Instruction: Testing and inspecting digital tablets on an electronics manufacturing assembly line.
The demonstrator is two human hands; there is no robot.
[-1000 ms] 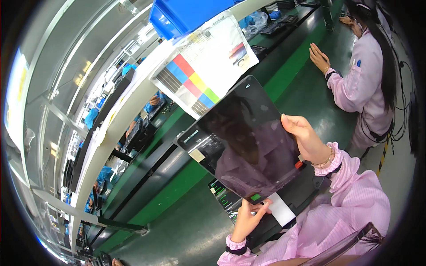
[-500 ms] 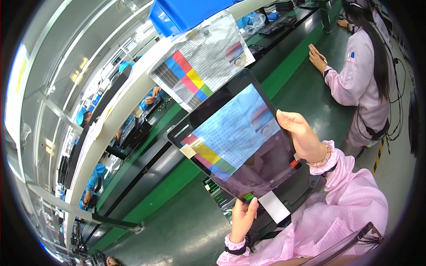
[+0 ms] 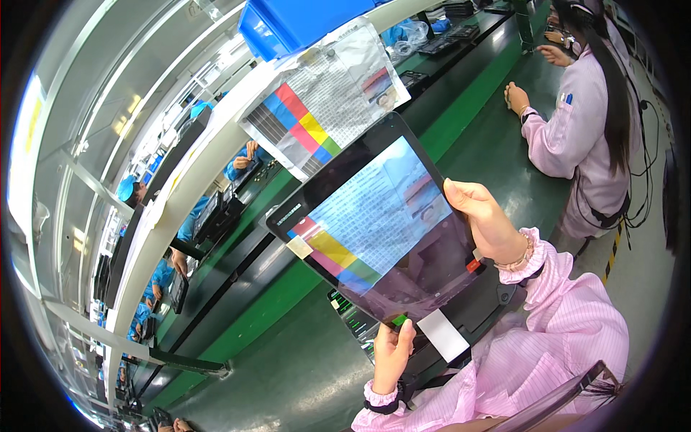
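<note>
The person's right hand (image 3: 489,219) grips the tablet (image 3: 374,216) at its right edge, thumb on the front, the other fingers hidden behind it. The left hand (image 3: 392,356) pinches the tablet's bottom corner, thumb beside a green patch. The tablet thus lies between the hands, tilted, its lit screen showing coloured bands and lines of text. Just below the tablet is a white rectangular piece (image 3: 443,335); a device with green screen text (image 3: 350,320) is partly covered by its lower left edge. Above, the tablet overlaps a printed sheet (image 3: 324,93), with a blue bin (image 3: 302,25) higher up. Beneath the tablet stretches a green bench (image 3: 288,367); a pink-clad co-worker (image 3: 583,137) sits to its upper right.
</note>
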